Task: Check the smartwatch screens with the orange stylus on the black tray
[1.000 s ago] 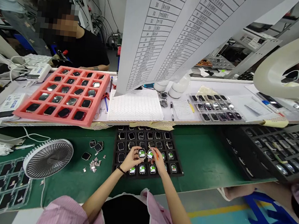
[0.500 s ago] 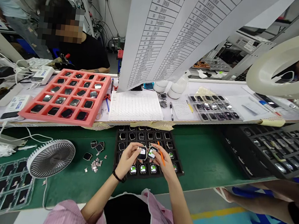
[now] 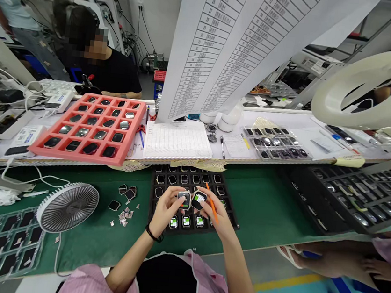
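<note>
Pinching a square smartwatch (image 3: 184, 200) at one o'clock from the curled left hand (image 3: 166, 211), the person held a second watch (image 3: 198, 200) just beside it, at eleven o'clock from the right hand (image 3: 217, 217), which also gripped an orange pick (image 3: 212, 209) slanting toward eleven o'clock above a black tray (image 3: 231, 219).

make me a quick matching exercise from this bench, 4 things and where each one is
Things:
1. orange stick
2. black wristband
3. desk fan
4. pink foam tray

Places:
a. around the left wrist
b. on the white shelf
c. in the right hand
d. on the green bench mat

Right pairs: 1-c, 2-a, 3-d, 4-b
</note>
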`<action>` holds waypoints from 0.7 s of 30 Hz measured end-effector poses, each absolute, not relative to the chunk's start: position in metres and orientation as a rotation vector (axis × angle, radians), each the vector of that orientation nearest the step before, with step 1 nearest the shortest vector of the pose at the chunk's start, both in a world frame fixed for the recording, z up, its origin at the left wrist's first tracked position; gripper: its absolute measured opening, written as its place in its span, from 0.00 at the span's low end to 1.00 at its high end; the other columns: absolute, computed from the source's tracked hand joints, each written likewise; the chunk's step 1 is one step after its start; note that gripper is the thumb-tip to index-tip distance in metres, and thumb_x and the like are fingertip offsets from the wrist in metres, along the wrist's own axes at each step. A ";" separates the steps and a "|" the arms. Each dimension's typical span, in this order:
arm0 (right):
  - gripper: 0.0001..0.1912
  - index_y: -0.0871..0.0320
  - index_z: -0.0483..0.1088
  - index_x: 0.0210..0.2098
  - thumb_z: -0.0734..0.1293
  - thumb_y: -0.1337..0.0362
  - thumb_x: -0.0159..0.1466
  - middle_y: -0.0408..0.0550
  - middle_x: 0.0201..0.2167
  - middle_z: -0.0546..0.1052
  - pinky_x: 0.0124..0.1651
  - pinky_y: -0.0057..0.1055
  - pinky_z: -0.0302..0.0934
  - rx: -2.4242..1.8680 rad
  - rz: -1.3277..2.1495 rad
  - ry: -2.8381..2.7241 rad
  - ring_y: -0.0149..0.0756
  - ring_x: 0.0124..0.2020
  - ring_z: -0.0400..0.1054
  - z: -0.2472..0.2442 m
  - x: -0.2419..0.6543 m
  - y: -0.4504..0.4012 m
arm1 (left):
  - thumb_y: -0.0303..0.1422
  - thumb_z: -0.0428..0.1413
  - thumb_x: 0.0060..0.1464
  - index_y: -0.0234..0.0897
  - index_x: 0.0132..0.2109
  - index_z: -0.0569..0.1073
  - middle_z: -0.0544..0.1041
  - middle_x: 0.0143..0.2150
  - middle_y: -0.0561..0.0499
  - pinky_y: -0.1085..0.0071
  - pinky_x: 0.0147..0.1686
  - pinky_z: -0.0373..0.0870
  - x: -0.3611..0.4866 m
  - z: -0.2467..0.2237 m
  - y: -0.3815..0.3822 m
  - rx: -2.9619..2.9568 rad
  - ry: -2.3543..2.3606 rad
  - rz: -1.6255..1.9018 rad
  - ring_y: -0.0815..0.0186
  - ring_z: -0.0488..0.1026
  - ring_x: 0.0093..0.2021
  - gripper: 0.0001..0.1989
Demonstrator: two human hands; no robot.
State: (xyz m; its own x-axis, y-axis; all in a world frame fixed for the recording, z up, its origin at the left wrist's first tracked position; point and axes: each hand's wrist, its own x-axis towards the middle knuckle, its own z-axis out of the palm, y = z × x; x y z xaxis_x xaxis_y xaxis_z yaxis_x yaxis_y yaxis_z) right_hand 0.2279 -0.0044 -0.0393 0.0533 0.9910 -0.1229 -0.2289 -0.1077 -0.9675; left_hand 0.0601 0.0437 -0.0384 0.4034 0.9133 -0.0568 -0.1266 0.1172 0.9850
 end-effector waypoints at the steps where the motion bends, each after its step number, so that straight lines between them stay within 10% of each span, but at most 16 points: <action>1: 0.18 0.48 0.70 0.50 0.67 0.56 0.60 0.41 0.29 0.69 0.23 0.26 0.54 -1.150 1.341 -0.936 0.26 0.21 0.58 -0.038 0.228 -0.005 | 0.45 0.55 0.54 0.38 0.44 0.67 0.75 0.35 0.49 0.75 0.21 0.69 0.060 -0.037 0.043 1.201 0.839 0.909 0.69 0.73 0.27 0.17; 21: 0.17 0.52 0.68 0.51 0.62 0.55 0.65 0.47 0.37 0.73 0.24 0.27 0.56 -1.074 1.341 -0.973 0.29 0.26 0.66 -0.035 0.224 -0.011 | 0.43 0.52 0.58 0.36 0.46 0.69 0.73 0.31 0.52 0.78 0.18 0.59 0.052 -0.036 0.037 1.140 0.814 0.911 0.73 0.69 0.21 0.15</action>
State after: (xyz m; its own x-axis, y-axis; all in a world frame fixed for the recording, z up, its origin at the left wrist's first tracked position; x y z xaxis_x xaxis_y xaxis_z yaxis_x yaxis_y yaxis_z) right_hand 0.2237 -0.0108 -0.0347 0.0195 0.9979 -0.0612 -0.2509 -0.0544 -0.9665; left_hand 0.0518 0.0375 -0.0356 0.4120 0.9081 -0.0750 -0.1769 0.1605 0.9711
